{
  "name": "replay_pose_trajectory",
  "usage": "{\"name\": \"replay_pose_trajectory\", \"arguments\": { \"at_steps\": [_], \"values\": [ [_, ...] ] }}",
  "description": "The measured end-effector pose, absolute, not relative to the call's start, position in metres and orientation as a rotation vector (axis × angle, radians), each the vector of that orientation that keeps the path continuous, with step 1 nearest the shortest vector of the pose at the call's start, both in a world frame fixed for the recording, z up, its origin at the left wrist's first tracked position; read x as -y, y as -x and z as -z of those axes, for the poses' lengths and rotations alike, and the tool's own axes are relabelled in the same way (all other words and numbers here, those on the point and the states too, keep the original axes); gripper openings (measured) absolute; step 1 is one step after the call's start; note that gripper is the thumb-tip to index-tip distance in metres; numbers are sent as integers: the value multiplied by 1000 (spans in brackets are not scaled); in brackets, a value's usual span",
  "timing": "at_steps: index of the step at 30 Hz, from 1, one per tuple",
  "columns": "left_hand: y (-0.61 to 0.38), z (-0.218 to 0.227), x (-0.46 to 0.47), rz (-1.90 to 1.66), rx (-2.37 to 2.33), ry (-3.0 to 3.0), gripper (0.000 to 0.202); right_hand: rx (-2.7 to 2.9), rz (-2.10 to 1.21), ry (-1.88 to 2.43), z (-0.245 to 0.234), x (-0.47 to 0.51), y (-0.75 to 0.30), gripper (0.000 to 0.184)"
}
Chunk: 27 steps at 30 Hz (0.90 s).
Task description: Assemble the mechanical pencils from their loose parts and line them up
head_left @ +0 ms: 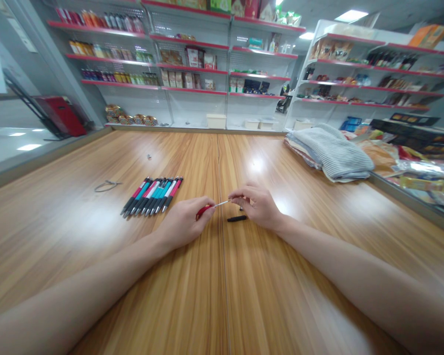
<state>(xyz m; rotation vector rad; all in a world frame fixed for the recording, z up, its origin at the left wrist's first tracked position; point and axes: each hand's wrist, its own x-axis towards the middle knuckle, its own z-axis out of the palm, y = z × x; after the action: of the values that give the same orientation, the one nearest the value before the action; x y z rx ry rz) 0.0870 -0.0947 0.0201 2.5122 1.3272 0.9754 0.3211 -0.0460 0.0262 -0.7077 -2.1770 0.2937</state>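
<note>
My left hand is closed around a red pen barrel. From the barrel's right end sticks a thin, pale pen refill. My right hand pinches the far tip of this refill, perhaps with a small part that I cannot make out. Just below the right fingers a black pen grip lies on the wooden table. A tiny metallic piece shows beside it, partly under the hand. To the left, a row of several pens in red, teal, white and black lies side by side.
A looped grey cord and small metal bits lie on the left of the table. Folded cloths are stacked at the right edge, beside packaged goods. Shelves with goods stand behind.
</note>
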Motion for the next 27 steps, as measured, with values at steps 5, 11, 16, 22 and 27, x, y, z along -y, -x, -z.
{"name": "replay_pose_trajectory", "arguments": {
  "at_steps": [5,11,16,22,27],
  "values": [
    [-87,-20,95,-953,-1345,-2494,19,2159,-242,658,-30,45,-324,15],
    [-87,-20,95,-962,-1331,-2508,20,2176,-260,636,-29,47,-323,17],
    [-87,-20,95,-971,-1342,-2510,20,2145,-249,631,-29,47,-323,16],
    [-87,-20,95,-958,-1346,-2487,20,2154,-281,632,-28,47,-323,16],
    [-88,-21,95,-945,-1313,-2493,20,2145,-321,586,-25,48,-322,16]
  ]
}}
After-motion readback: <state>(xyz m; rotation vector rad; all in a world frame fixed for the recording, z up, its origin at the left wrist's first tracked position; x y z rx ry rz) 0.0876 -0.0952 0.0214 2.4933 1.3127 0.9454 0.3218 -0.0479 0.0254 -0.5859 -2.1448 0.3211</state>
